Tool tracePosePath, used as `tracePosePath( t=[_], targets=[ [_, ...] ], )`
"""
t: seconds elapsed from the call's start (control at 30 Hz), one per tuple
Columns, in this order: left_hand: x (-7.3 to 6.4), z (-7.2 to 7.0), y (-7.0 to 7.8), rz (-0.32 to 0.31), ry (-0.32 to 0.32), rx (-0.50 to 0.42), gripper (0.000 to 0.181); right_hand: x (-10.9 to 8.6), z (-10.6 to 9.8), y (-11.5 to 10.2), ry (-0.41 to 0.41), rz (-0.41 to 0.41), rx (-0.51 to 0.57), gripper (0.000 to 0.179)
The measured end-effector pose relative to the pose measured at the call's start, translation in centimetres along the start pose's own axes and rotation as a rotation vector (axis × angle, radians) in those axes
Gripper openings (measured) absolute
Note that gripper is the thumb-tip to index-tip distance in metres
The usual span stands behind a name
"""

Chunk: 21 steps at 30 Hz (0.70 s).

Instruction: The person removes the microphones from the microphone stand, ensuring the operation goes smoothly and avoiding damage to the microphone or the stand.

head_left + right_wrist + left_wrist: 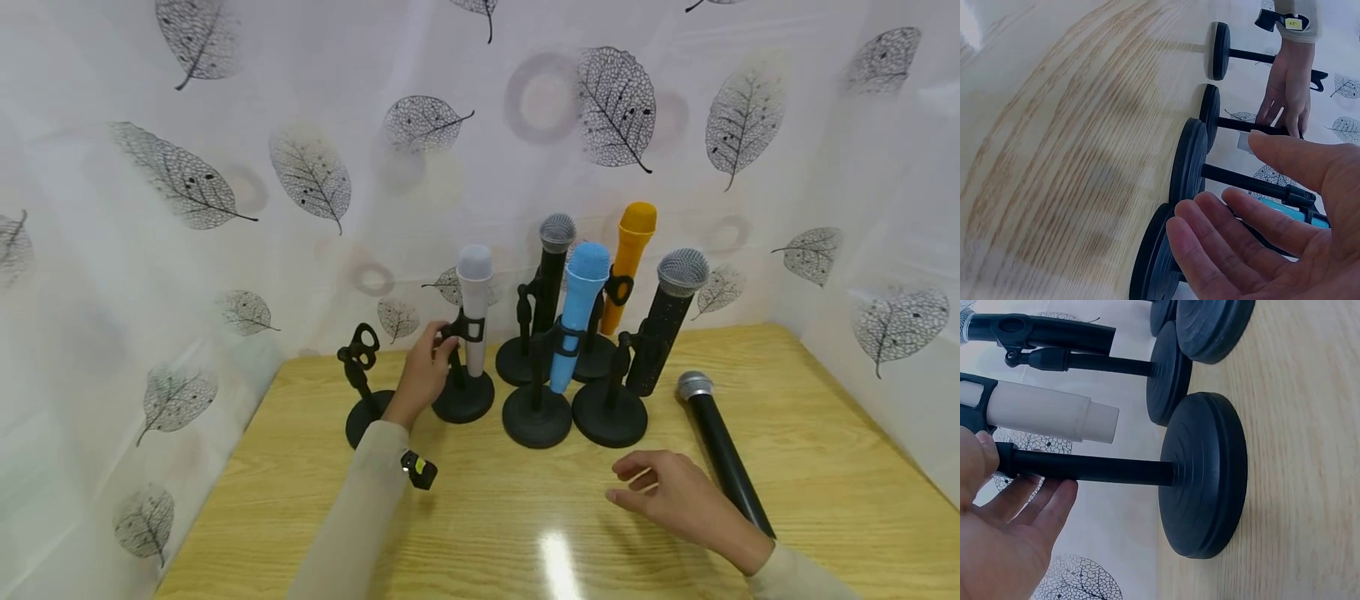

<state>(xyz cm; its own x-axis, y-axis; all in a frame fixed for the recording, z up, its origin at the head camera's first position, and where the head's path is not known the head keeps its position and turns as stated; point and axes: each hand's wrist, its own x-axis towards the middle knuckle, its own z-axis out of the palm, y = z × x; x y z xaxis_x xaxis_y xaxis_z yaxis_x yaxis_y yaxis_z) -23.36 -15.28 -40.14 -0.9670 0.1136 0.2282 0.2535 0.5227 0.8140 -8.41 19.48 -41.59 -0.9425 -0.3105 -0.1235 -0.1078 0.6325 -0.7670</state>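
Observation:
My left hand point(422, 377) holds a black microphone stand point(465, 404) near the top of its pole, with the thumb in front and the fingers behind in the left wrist view. A white microphone point(476, 283) sits upright in that stand's clip, its lower end hanging beside the pole point(1094, 469). My right hand point(671, 496) hovers over the table with relaxed, slightly bent fingers and nothing in them. Beside it lies a black microphone point(723, 446) with a silver head. A blue microphone point(581, 304) stands in its own holder, beyond the right hand.
Left of my left hand stands a bare black stand point(362, 417) with a ring clip. Toward the back are a silver-headed black microphone point(553, 275) and an orange microphone point(630, 250); a speckled black one point(663, 325) leans at right. A leaf-patterned sheet point(315, 250) backs the wooden table point(487, 525).

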Motion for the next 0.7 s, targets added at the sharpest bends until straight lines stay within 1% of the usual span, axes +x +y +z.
tracePosePath(
  t=[0.2, 0.37, 0.57, 0.7],
  targets=[
    [-0.8, -0.1, 0.2, 0.011, -0.013, -0.011, 0.036, 0.0, 0.1, -0.1, -0.004, -0.019, 0.013, 0.038],
    [-1.6, -0.2, 0.3, 0.033, -0.025, -0.012, 0.032, 0.1, 0.1, -0.3, -0.001, -0.024, 0.014, 0.04],
    [-2.9, -0.4, 0.5, 0.038, -0.037, -0.016, 0.029, 0.1, 0.3, -0.5, -0.004, -0.036, 0.034, 0.039],
    [-3.9, -0.4, 0.7, 0.046, -0.038, -0.007, 0.032, 0.1, 0.4, -0.6, -0.004, -0.047, 0.045, 0.038]
  ],
)
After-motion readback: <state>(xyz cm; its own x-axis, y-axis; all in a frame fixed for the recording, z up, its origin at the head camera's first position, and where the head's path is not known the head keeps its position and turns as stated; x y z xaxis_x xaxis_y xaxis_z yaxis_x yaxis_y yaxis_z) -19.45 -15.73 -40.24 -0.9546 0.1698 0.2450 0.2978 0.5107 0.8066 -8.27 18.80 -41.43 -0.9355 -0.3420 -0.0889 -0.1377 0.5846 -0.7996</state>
